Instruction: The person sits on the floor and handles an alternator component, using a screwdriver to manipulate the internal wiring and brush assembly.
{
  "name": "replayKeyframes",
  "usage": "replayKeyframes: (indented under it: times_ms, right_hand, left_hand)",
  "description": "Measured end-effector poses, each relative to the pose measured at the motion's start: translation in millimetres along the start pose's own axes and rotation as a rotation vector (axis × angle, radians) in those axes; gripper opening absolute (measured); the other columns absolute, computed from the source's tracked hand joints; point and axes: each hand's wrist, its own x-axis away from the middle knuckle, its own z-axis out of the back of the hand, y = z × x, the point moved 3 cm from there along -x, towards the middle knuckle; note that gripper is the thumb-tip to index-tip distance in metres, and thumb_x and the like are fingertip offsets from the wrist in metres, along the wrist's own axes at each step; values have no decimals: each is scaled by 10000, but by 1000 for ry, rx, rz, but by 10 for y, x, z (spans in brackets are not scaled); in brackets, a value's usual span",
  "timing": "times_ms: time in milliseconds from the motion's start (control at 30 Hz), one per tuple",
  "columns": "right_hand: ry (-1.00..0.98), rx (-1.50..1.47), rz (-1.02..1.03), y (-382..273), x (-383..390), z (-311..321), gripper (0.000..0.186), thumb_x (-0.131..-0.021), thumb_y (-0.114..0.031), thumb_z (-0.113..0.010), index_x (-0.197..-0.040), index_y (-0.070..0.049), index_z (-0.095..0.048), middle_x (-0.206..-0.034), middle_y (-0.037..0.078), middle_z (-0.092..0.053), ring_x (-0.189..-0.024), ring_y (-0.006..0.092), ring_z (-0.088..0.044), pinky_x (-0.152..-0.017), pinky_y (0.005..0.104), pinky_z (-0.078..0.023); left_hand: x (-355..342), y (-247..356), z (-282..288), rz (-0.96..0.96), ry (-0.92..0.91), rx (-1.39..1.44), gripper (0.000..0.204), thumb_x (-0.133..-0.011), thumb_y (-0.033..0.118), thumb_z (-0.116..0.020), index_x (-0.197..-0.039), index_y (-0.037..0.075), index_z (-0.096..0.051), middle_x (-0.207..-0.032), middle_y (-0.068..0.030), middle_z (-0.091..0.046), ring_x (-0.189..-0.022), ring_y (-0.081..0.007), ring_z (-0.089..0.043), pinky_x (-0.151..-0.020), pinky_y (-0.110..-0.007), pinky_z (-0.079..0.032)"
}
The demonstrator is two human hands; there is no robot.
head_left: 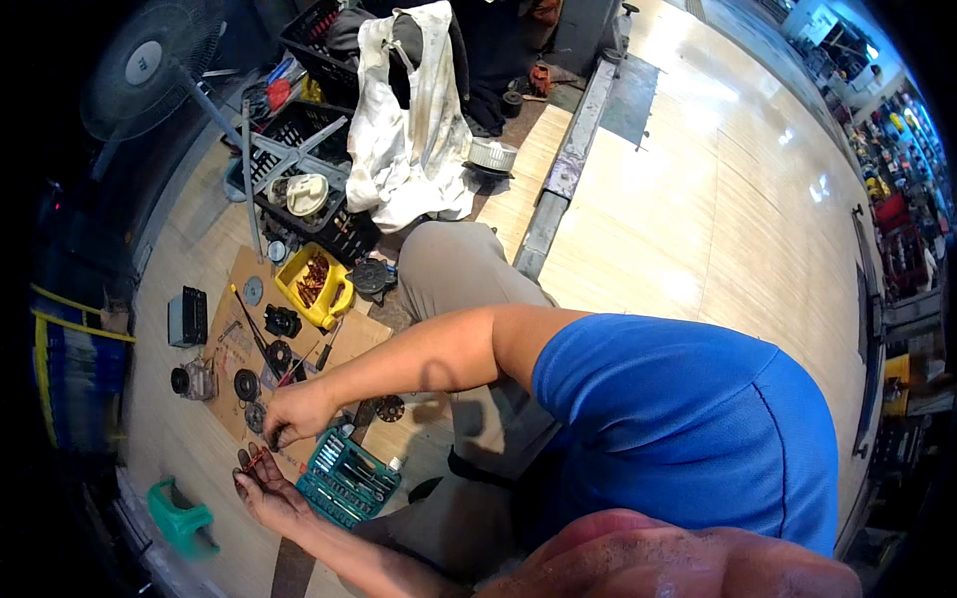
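My left hand (269, 495) is turned palm up with its fingers curled, and a small reddish piece (257, 459) lies held against them. Just above it my right hand (297, 412) points downward, its fingertips pinched together; what they hold, if anything, is too small to make out. Beside both hands lies an open teal socket set case (347, 478) with rows of metal bits. Under and around the right hand, round dark parts (246, 385), a screwdriver (324, 355) and other small parts are spread on a flattened cardboard sheet (227, 344).
A cut yellow jug (317, 289) holds copper-coloured pieces. Beyond are black crates (344, 227), a stained white cloth (409, 130) and a standing fan (150, 65). A green plastic stool (181, 518) stands past my left hand. A metal rail (563, 184) crosses the floor.
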Motion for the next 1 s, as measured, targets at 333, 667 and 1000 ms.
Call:
replayKeyframes:
  times_ms: [333, 667, 1000]
  right_hand:
    - [94, -194, -536, -227, -17, -125, 256, -854, -240, -612, -864, 14, -638, -679, 105, -636, -629, 215, -607, -574, 350, -466]
    - [310, -193, -469, -100, 89, -173, 268, -852, -240, -626, -915, 21, -629, -717, 121, -628, -680, 220, -615, -607, 347, -471]
    - [230, -242, -589, -118, 50, 37, 373, -816, -319, -641, -1041, -21, -642, -821, 150, -669, -728, 267, -645, -637, 365, -508]
  left_hand:
    - [-99, 6, 111, -121, 8, -278, 298, -911, 86, -571, -1077, -122, -436, -1056, -233, -552, -923, -291, -607, -866, -401, -542]
    - [23, -35, -72, -230, -19, -177, 226, -895, 79, -599, -967, -89, -466, -977, -200, -570, -893, -282, -603, -847, -386, -544]
    - [50, -13, -224, -151, 163, -243, 229, -830, 45, -655, -999, -39, -525, -905, -134, -620, -834, -212, -642, -731, -311, -547]
